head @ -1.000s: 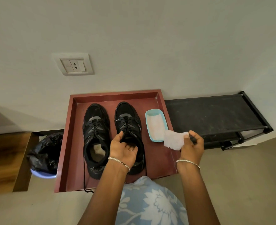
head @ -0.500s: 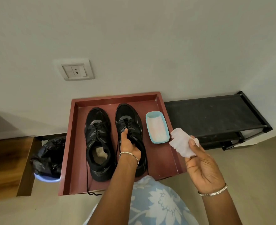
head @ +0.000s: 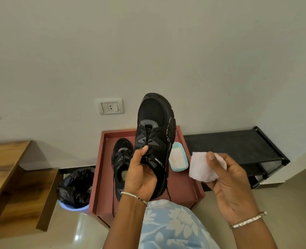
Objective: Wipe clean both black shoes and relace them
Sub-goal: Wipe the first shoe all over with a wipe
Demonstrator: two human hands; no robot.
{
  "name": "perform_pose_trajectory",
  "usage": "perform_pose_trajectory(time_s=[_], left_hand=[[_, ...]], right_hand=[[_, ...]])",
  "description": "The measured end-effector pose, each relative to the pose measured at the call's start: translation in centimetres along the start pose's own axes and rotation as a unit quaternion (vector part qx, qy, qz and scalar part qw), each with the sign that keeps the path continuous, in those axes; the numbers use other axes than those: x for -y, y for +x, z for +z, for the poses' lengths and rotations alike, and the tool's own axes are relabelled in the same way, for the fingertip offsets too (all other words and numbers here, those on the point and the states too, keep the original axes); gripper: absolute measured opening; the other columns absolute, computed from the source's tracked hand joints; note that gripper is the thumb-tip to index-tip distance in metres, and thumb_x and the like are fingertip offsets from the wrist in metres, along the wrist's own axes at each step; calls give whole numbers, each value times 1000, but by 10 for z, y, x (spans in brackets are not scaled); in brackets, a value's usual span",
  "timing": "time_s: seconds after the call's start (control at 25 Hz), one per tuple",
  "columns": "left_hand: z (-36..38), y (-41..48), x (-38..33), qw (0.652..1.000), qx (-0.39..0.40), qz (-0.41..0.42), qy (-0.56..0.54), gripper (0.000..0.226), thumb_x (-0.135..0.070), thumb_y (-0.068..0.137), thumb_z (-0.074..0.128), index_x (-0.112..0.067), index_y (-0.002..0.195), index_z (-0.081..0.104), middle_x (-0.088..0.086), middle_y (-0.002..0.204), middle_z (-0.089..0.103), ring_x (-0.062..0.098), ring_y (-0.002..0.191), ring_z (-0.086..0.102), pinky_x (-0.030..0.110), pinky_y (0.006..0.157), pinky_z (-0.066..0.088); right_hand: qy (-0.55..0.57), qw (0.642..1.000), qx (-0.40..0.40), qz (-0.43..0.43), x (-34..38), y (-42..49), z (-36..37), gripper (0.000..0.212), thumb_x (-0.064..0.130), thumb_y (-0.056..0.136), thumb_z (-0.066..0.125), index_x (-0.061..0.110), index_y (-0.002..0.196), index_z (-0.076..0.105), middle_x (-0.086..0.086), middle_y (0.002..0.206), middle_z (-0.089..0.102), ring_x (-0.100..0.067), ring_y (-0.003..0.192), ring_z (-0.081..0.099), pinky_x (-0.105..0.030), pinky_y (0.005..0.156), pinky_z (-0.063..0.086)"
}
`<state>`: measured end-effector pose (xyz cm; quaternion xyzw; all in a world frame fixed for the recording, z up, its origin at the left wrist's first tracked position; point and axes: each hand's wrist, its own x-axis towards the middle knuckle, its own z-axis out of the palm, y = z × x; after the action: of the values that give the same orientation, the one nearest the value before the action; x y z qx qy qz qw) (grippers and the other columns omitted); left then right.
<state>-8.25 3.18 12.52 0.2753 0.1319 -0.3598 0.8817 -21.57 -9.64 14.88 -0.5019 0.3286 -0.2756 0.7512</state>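
One black shoe [head: 154, 133] was up in the air, above the red tray [head: 182, 191]. Its toe pointed up toward the wall, and its heel was down near the person. The shoe was black all over, with a thick shiny sole, grey bands by the laces and small white letters on its tongue. Its laces looked loose, and one lace end [head: 168, 192] hung down below the heel. The other black shoe [head: 120, 159] sat flat in the tray, on the left side, with its toe toward the wall. A lace from it trailed over the front edge of the tray.

The left hand [head: 141, 177] held the raised shoe by its back part. The thumb [head: 143, 150] pressed on top next to the laces. The other fingers were wrapped around the shoe and were mostly hidden by it.

The right hand [head: 227, 180] was off to the right, apart from the shoe. Its palm faced the person. It held a white wipe [head: 200, 168], with the thumb pressed on the front and the fingers curled behind.

A small blue dish [head: 178, 159] sat in the right side of the tray, between the shoe and the wipe. Each wrist had a thin silver bracelet [head: 247, 219] on it.
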Motion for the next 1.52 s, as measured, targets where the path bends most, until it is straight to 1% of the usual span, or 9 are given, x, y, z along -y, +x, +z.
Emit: perform_pose_trajectory(time_s=[0.12,0.28,0.4,0.48,0.64,0.76,1.0,1.24,1.52], left_hand=[[7,-51,-6,999,39,9,12,28,-18,89,56,-7,101,78,16,113,72,32,106,67,44,101,47],[11,-106,-11,993,113,14,-30,34,-24,98,50,-7,112,74,15,119,70,29,105,70,43,86,59],[12,-144,-11,981,183,16,-65,46,-38,98,52,-10,133,61,13,137,60,25,126,58,38,111,42],[12,-162,-10,978,200,15,-60,55,-46,97,52,-12,141,53,11,146,52,23,136,48,34,120,28],[11,-192,-2,977,212,28,-14,60,-49,99,49,-10,145,47,12,153,42,24,143,39,35,123,20],[9,-216,7,971,238,27,-9,56,-43,101,48,-8,145,46,14,151,43,25,142,40,38,122,22],[18,-247,11,963,266,44,-21,46,-37,96,48,-3,118,70,15,126,66,24,106,68,38,101,48],[24,-255,17,956,289,33,-33,44,-34,99,46,-3,120,69,17,124,66,24,117,64,38,104,46],[20,-255,8,967,252,40,-21,48,-42,90,52,-6,115,73,13,131,63,23,120,61,38,108,43]], right_hand=[[-80,992,12,-102,24,-39,15,36,36,68,81,15,97,74,-2,95,75,-23,94,71,-32,59,59],[-105,975,57,-189,45,-77,32,20,23,83,79,24,104,79,2,105,76,-21,103,71,-42,83,61],[-127,951,90,-267,55,-112,40,37,4,93,66,25,123,72,13,122,70,-8,116,65,-35,98,56],[-204,895,50,-393,57,-132,44,41,-2,96,59,22,128,68,17,122,67,1,116,63,-24,99,54],[-281,783,-55,-553,54,-163,47,28,9,92,71,14,119,70,3,107,75,-7,95,70,-5,76,52],[-309,733,-44,-605,56,-179,35,22,11,87,77,11,109,75,-2,103,76,-13,95,70,-11,83,51],[-310,759,95,-564,24,-222,9,29,29,95,59,16,115,76,5,105,72,-10,99,67,-31,84,58],[-306,732,-34,-608,58,-197,29,21,7,90,69,10,109,76,-5,107,68,-17,101,59,-8,87,45],[-271,798,120,-525,22,-232,12,25,28,92,65,17,110,77,9,105,70,-10,100,67,-26,83,58]])
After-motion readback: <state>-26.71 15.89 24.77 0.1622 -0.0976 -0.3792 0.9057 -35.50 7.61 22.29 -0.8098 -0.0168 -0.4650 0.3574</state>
